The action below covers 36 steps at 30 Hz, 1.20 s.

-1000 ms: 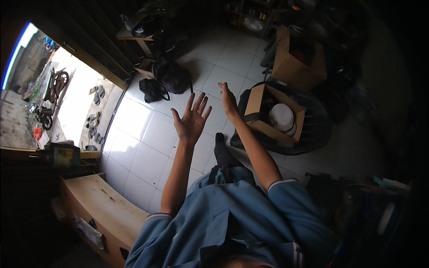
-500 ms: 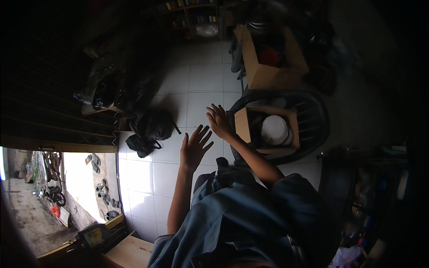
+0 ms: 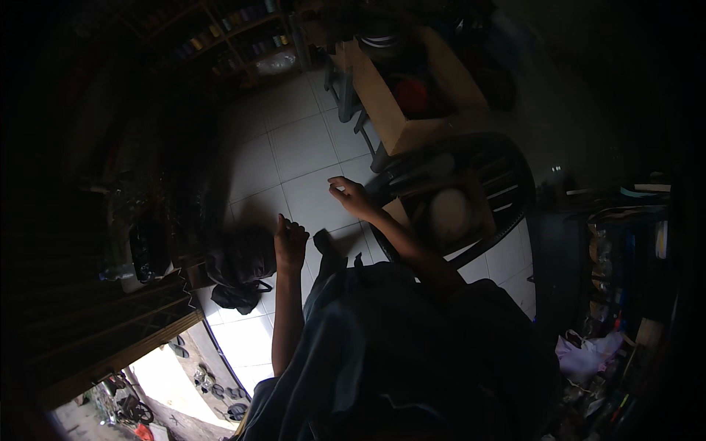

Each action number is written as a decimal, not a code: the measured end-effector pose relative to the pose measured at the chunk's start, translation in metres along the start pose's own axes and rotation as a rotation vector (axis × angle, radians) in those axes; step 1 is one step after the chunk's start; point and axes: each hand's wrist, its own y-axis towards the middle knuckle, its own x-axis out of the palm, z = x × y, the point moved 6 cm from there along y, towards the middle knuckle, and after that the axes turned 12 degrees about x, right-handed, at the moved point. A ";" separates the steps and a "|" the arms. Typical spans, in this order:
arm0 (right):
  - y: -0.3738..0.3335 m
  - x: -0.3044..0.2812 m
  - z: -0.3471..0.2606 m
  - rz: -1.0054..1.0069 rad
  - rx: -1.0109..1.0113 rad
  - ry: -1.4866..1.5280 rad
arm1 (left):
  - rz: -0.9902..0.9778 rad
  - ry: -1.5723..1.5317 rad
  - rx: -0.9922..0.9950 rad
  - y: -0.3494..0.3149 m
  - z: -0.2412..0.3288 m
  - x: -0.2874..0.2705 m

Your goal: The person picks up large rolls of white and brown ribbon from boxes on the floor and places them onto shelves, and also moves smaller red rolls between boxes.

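Box [image 3: 398, 212] on the black chair [image 3: 523, 173], off to the right, open at the top, with a round, pale thing [image 3: 449, 212] sitting inside. Dim over there, too dim to tell just what. And up front, right hand [image 3: 351, 197] above the tiled floor [image 3: 316, 195], just left of the chair: fingers half bent, a little room between thumb and fingertips, nothing seen in the grasp. Across to the left hand [image 3: 292, 242]: curled narrow, near the dark bag [image 3: 246, 253], nothing visible in it, no telling about anything tucked under the fingers. Right forearm [image 3: 408, 239] across the near side of the chair; cannot tell whether touching.

Now, for handling that box well: best to spread both hands wide, come in from opposite sides, and get fingers low under the base rather than tug at the top edge. Keep it level, with the pale thing probably loose in there. Mind the chair's rim, and watch the larger box [image 3: 376, 95] just beyond, red thing [image 3: 409, 95] inside. Slow and square.
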 end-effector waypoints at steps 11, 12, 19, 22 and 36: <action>-0.013 -0.096 0.062 0.576 0.242 0.760 | -0.448 0.532 -0.331 0.168 -0.046 0.099; -0.030 -0.106 0.065 0.639 0.249 0.821 | -0.462 0.552 -0.418 0.171 -0.067 0.113; -0.138 -0.152 0.153 0.947 0.278 1.144 | -0.667 0.672 -0.799 0.152 -0.216 0.172; -0.157 -0.147 0.219 1.031 0.389 1.343 | -0.612 0.690 -0.921 0.134 -0.264 0.167; -0.131 -0.122 0.438 1.459 0.521 2.296 | -0.348 0.972 -1.083 0.114 -0.364 0.123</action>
